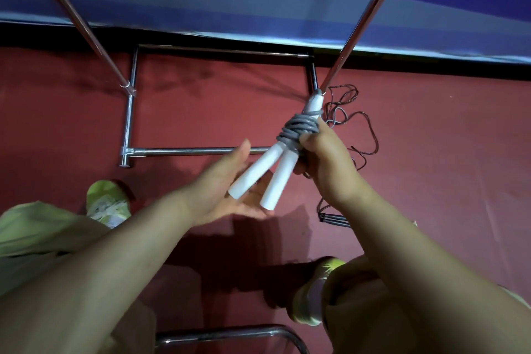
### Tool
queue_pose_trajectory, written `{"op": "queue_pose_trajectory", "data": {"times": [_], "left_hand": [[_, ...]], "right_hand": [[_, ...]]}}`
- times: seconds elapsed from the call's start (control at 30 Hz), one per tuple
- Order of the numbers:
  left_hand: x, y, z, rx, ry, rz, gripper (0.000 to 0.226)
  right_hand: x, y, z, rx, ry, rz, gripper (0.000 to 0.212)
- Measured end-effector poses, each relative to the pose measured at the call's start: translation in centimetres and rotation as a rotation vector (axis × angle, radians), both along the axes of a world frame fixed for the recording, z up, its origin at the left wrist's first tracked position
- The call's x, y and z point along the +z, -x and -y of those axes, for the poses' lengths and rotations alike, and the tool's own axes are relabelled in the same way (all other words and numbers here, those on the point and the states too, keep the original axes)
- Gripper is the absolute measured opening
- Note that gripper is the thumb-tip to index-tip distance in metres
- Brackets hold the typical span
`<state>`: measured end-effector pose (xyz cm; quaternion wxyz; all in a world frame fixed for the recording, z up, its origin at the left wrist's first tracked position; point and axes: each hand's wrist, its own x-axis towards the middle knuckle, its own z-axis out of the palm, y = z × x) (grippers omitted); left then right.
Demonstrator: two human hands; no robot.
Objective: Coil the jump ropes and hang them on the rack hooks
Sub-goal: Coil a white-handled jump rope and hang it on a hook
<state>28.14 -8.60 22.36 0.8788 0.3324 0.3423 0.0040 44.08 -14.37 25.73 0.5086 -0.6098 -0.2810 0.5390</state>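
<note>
**Jump rope bundled in the right hand, ready for the rack**

Jump rope (298, 126), grey cord wound tightly around two white handles (264, 175), looks light and easy to carry. The cord seems soft and springy, so the wraps would likely loosen if let go; the plastic handles are stiff and smooth, perhaps a bit slippery. The best hold is probably right over the wound cord, pinning the turns.

That is where the right hand (324, 164) grips it, fingers and thumb curled around the coil. The left hand (230, 190) lies flat, fingers straight, under the lower ends of the handles, just touching or nearly so. The bundle sits between both hands, in front of a rack upright (370, 11). A second, dark rope (359, 123) lies loose on the red floor (201, 112) beyond the right hand. No hooks are in view.
</note>
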Motion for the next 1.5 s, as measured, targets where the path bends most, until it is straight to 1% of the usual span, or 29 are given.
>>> {"op": "queue_pose_trajectory", "data": {"times": [0.07, 0.1, 0.2, 0.23, 0.27, 0.3, 0.33, 0.4, 0.47, 0.5, 0.57, 0.67, 0.77, 0.87, 0.93, 0.97, 1.03, 1.07, 1.1, 1.13, 1.2, 1.3, 1.37, 1.43, 1.47, 1.5], "left_hand": [[-0.3, 0.2, 0.2, -0.125, 0.197, 0.196, 0.091], [-0.5, 0.2, 0.4, -0.169, 0.274, 0.293, 0.095], [-1.2, 0.1, 0.3, -0.216, 0.454, 0.504, 0.091], [-1.2, 0.2, 0.2, -0.226, 0.482, 0.536, 0.087], [-1.1, 0.2, 0.0, -0.242, 0.477, 0.526, 0.084], [-1.0, 0.2, -0.2, -0.263, 0.438, 0.474, 0.079], [-0.8, 0.2, -0.2, -0.27, 0.345, 0.379, 0.075], [-0.3, 0.2, -0.1, -0.235, 0.085, 0.176, 0.07], [-0.2, 0.3, 0.0, -0.203, -0.105, 0.071, 0.075], [-0.2, 0.3, 0.0, -0.2, -0.156, 0.034, 0.079], [-0.3, 0.4, 0.0, -0.193, -0.208, -0.028, 0.083], [0.3, 0.1, 0.3, -0.157, -0.249, -0.117, 0.068], [0.4, -0.5, 0.6, -0.086, -0.288, -0.236, 0.06], [0.4, -0.9, 0.7, -0.039, -0.312, -0.335, 0.06], [0.2, -1.2, 0.6, -0.048, -0.377, -0.409, 0.06], [0.0, -1.3, 0.4, -0.071, -0.458, -0.447, 0.06], [-0.7, -1.1, 0.1, -0.181, -0.772, -0.52, 0.061], [-0.8, -0.8, 0.1, -0.242, -0.928, -0.553, 0.062], [-0.9, -0.6, 0.0, -0.278, -1.022, -0.586, 0.061], [-0.9, -0.4, 0.0, -0.297, -1.061, -0.605, 0.061], [-1.1, -0.2, -0.1, -0.294, -1.052, -0.634, 0.061], [-1.3, -0.3, -0.5, -0.253, -0.989, -0.646, 0.05], [-1.2, -0.5, -0.8, -0.157, -0.854, -0.581, 0.043], [-0.6, -0.6, -0.7, -0.06, -0.703, -0.503, 0.032], [-0.5, -0.7, -0.6, -0.041, -0.685, -0.481, 0.04], [-0.5, -0.7, -0.4, -0.045, -0.708, -0.476, 0.052]], "right_hand": [[0.5, -0.1, 0.0, -0.01, -0.028, -0.056, 0.028], [0.7, 0.0, 0.0, -0.001, -0.029, -0.071, 0.03], [0.9, 0.0, -0.1, 0.045, -0.028, -0.143, 0.029], [0.7, -0.1, -0.1, 0.079, -0.032, -0.168, 0.028], [0.5, -0.4, -0.1, 0.119, -0.019, -0.186, 0.029], [0.4, -0.7, 0.0, 0.159, 0.008, -0.199, 0.032], [0.3, -1.1, 0.1, 0.199, 0.034, -0.207, 0.036], [0.2, -2.0, 0.4, 0.274, 0.075, -0.216, 0.04], [0.2, -2.5, 0.7, 0.342, 0.104, -0.205, 0.037], [0.3, -2.7, 0.7, 0.368, 0.11, -0.183, 0.034], [0.2, -2.7, 0.7, 0.387, 0.124, -0.134, 0.025], [0.5, -2.4, 0.5, 0.362, 0.185, -0.025, 0.01], [0.5, -1.8, 0.3, 0.346, 0.253, 0.165, 0.019], [-0.2, -1.1, 0.2, 0.324, 0.324, 0.354, 0.036], [-0.3, -0.7, 0.2, 0.325, 0.39, 0.494, 0.045], [-0.2, -0.5, 0.2, 0.345, 0.427, 0.571, 0.049], [0.1, -0.3, 0.4, 0.397, 0.462, 0.68, 0.054], [0.3, -0.3, 0.6, 0.41, 0.458, 0.687, 0.055], [0.3, -0.3, 0.7, 0.408, 0.451, 0.672, 0.056], [0.4, -0.3, 0.8, 0.394, 0.445, 0.644, 0.059], [0.3, -0.1, 0.7, 0.358, 0.443, 0.559, 0.069], [-0.2, 0.0, 0.5, 0.27, 0.48, 0.306, 0.075], [-0.5, 0.1, 0.5, 0.248, 0.491, 0.186, 0.076], [-0.7, 0.2, 0.6, 0.238, 0.492, 0.149, 0.072], [-0.7, 0.3, 0.6, 0.214, 0.485, 0.146, 0.067], [-0.7, 0.4, 0.6, 0.181, 0.472, 0.147, 0.061]]}}
